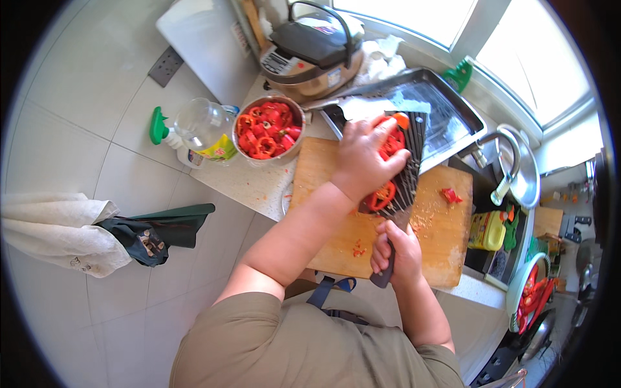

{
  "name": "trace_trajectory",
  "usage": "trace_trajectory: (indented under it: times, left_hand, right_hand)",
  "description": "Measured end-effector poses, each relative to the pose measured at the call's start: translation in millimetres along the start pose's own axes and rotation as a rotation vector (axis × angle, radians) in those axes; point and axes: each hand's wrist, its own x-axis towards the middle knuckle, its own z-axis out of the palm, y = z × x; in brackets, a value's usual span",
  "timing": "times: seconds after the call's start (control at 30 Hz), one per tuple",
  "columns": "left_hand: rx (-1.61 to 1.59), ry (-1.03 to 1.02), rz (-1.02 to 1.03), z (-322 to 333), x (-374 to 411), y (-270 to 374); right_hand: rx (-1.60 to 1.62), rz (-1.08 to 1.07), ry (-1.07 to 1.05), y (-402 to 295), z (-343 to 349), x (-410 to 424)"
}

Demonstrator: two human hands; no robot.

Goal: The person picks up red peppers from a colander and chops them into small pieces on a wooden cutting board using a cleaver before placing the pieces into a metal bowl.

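My right hand [399,253] grips the handle of a kitchen cleaver [415,160] with a broad, dark, ridged blade. The blade lies flat above a wooden cutting board [322,242] and carries cut red pepper pieces [393,143]. Spread over these, my left hand [371,157] holds them against the blade, hiding some of them. A red pepper ring [382,195] sits on the blade near the handle. On the board's right side are a small red pepper scrap [451,195] and scattered seeds [423,219]. Left of the board stands a metal pot [302,138] filled with cut red peppers [269,130].
A rice cooker [315,48] and a dark metal baking tray [451,104] stand behind. A clear plastic jar [201,126] and a green-topped spray bottle [162,131] are at left. Rightward are a faucet [509,160], a yellow jug [489,230] and a basket [514,296] of red peppers.
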Motion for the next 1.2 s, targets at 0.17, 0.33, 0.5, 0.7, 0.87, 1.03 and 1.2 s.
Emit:
trace_trajectory:
  times: [0.17, 0.33, 0.5, 0.7, 0.87, 1.03, 1.2]
  left_hand:
    - [0.104, 0.141, 0.018, -60.5, 31.8, -88.7]
    - [0.200, 0.166, -0.116, -84.2, 21.8, -165.0]
    - [0.238, 0.158, -0.188, -83.9, 4.0, -199.4]
    - [0.270, 0.165, -0.235, -79.4, 5.7, -198.8]
    - [0.102, 0.164, -0.251, -90.7, 0.1, -200.0]
    - [0.023, 0.239, -0.243, -106.3, -7.1, -187.6]
    - [-0.113, 0.344, -0.198, -117.4, -21.3, -183.2]
  right_hand:
    - [-0.145, 0.092, -0.102, -0.2, 74.6, 74.3]
    - [-0.330, 0.133, -0.109, 17.1, 116.6, 131.4]
    - [-0.392, 0.122, -0.048, 33.5, 127.6, 154.7]
    - [-0.379, 0.089, 0.008, 31.0, 135.7, 165.8]
    - [-0.316, 0.077, 0.009, 40.0, 138.0, 166.0]
    - [-0.185, 0.057, 0.003, 58.8, 138.4, 165.4]
    - [-0.067, 0.010, 0.019, 83.4, 142.6, 166.9]
